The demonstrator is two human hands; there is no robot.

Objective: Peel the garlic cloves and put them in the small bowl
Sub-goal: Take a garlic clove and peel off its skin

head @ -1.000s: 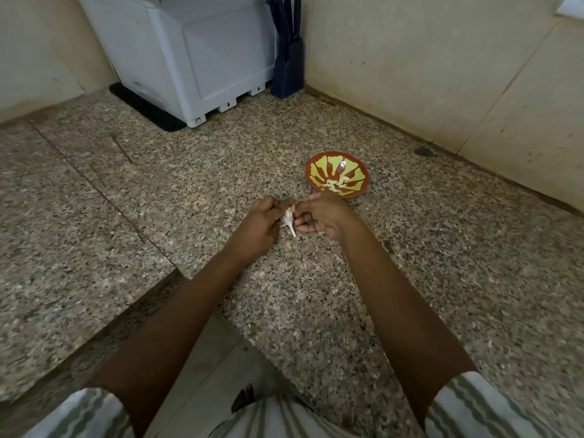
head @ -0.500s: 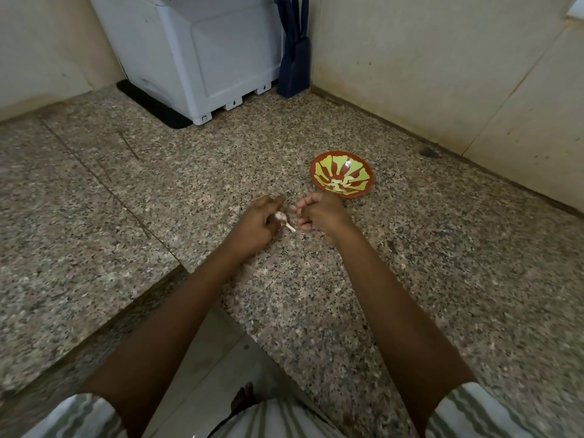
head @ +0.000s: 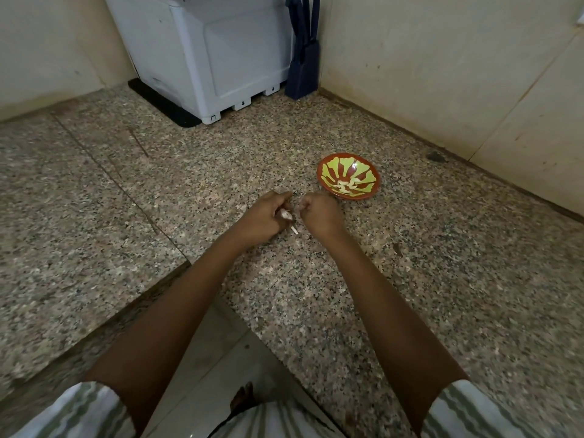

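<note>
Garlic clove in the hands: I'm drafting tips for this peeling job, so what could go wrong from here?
1. The garlic clove is small and gripped in the left hand; it could slip onto the speckled counter, where it would be hard to spot.
2. The small bowl sits close beyond the right hand; a careless reach might knock it.

I see through one wide-angle camera worn on the head, close above the granite counter (head: pixel 410 279), facing forward and down toward the corner where the two walls (head: pixel 442 74) meet.
</note>
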